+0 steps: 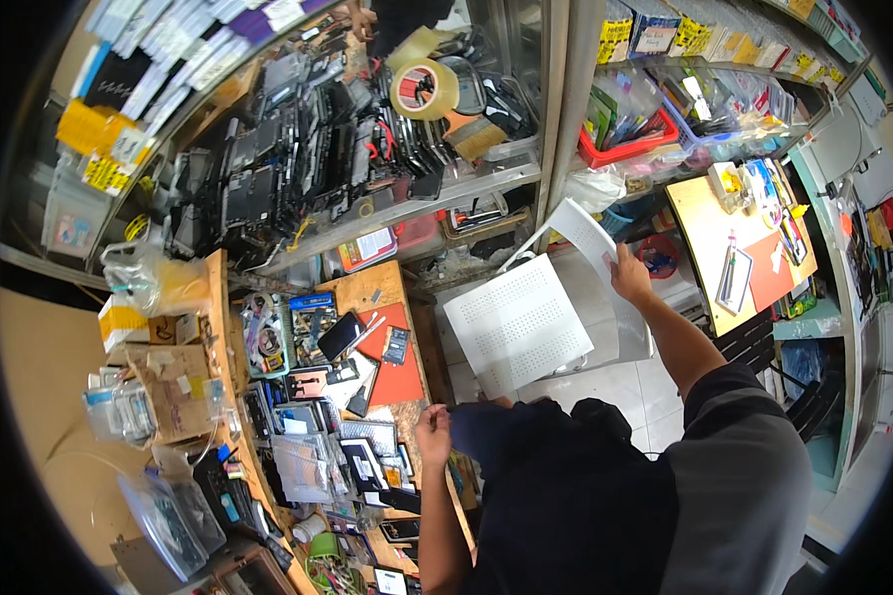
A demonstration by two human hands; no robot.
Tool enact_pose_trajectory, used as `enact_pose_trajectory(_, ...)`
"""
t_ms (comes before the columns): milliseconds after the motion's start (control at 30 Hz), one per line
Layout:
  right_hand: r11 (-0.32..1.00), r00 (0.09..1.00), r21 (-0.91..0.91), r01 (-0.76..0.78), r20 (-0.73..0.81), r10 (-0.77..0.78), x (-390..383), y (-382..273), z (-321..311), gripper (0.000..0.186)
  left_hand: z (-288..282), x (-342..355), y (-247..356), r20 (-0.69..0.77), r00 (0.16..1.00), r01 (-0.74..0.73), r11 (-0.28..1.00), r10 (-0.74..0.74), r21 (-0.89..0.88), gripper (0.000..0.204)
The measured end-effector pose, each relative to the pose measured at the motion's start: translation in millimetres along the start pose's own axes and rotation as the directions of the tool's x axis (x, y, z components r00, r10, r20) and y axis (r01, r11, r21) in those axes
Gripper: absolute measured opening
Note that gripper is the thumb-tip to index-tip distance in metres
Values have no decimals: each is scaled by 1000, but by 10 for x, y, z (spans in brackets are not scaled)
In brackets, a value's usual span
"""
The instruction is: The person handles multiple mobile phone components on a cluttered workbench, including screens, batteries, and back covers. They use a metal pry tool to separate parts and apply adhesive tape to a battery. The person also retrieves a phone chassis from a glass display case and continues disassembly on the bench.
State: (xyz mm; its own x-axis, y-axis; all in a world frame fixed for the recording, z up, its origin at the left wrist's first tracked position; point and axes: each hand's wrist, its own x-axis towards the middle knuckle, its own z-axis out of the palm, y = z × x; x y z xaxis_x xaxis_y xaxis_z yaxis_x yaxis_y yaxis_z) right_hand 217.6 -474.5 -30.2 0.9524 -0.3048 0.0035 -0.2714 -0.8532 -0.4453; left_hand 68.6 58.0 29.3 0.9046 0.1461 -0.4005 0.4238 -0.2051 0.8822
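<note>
Right hand (632, 275) gripping a white perforated plastic chair (519, 325), right of the brown wooden workbench (391, 282).
Hold one end of the backrest (582, 231) firmly; one-handed, the chair may twist. Left hand (434, 433), fingers curled, is near the workbench's right edge; contents cannot be told. Guard seat corners against that edge; pale tiled floor (617, 399) right of the workbench offers room.
</note>
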Motion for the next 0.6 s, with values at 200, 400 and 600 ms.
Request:
enact_pose_trajectory(200, 999, 998, -25, -24, 52, 25, -36, -119, -46, 27, -8, 226, -368, -35, 992, 114, 988, -118, -102, 17)
enact_pose_trajectory(400, 998, 998, -25, -54, 35, 55, 9, -10, -19, 31, 46, -653, -1040, 20, 971, 231, 919, -237, -319, 24)
enact_pose_trajectory(600, 989, 988, 138, 45, -149, -24, -170, 48, 39, 30, 85, -1391, -1184, 130, 858, 488, 868, -497, 92, 29)
